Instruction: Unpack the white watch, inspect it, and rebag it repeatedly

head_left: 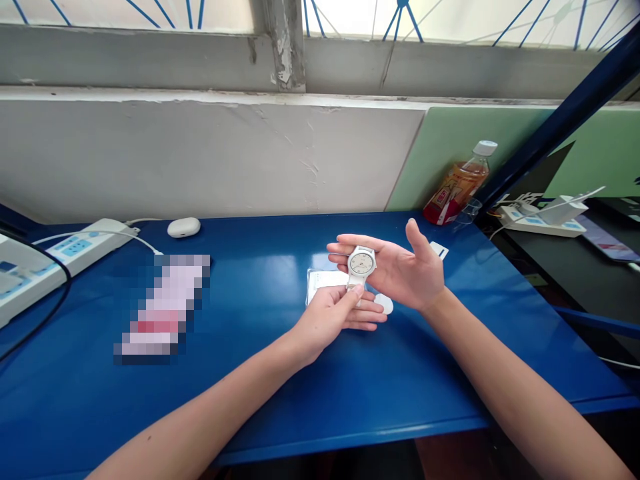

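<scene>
A white wristwatch (361,263) with a round pale dial is held above the desk. My left hand (327,313) pinches its strap between thumb and fingers, with the other fingers stretched out to the right. Behind the watch, my right hand (405,270) is open, palm up, thumb raised and fingers pointing left; the watch face lies against or just in front of these fingers. Under the hands is a flat white item (320,280) in a clear cover, partly hidden. A white round piece (384,304) shows beside my left fingertips.
On the blue desk (250,387), a blurred phone-like item (163,307) lies left with a cable. A power strip (75,257), a white earbud case (184,227) and a white card (440,251) are also there. A drink bottle (460,187) leans at the back right near a blue bar.
</scene>
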A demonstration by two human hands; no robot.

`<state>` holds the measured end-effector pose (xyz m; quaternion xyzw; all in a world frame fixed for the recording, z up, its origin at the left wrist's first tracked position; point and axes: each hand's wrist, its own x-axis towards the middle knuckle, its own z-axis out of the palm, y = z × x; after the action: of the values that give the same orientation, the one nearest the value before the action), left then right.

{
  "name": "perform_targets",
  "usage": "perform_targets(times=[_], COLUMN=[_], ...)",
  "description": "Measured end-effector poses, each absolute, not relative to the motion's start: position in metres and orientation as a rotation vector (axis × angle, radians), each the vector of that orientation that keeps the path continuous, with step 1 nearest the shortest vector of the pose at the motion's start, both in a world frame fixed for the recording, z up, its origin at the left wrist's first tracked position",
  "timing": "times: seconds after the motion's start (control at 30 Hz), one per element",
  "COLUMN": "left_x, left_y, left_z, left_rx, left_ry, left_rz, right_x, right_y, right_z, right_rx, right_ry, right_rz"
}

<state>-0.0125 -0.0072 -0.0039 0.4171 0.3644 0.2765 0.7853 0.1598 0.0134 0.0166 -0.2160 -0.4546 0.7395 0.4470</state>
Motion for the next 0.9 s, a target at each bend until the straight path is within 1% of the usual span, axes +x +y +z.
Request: perform_targets(times=[0.37,0.47,0.53,0.63,0.77,0.83,0.9], left_x=[-0.012,-0.012,-0.014,-0.021,-0.033,-0.037,-0.039], left_y=[-0.007,-0.005,-0.004,0.001,0.011,0.015,0.018], left_z=[-0.007,-0.012,-0.015,-0.018,-0.021,-0.023,-0.025], left_rx=[0.964,1.104,1.270,1.582,1.980,2.133,2.285], left_ry=[0.781,0.753,0.753,0.868,1.097,1.171,1.208], left_rz=[0.568,0.620,0.720,0.965,1.216,1.227,1.219], right_x=[0.158,0.159,0.158,0.156,0.150,0.148,0.146], right_y=[0.013,0.013,0.014,0.018,0.022,0.021,0.019], right_z=[0.016,0.017,0.016,0.010,-0.002,-0.003,-0.002], right_rx=[-0.543,-0.535,-0.555,-0.678,-0.959,-0.985,-0.971], right_ry=[-1.101,-1.108,-1.102,-1.098,-1.214,-1.256,-1.274], right_rz=[1.841,1.835,1.787,1.574,1.074,0.980,0.990])
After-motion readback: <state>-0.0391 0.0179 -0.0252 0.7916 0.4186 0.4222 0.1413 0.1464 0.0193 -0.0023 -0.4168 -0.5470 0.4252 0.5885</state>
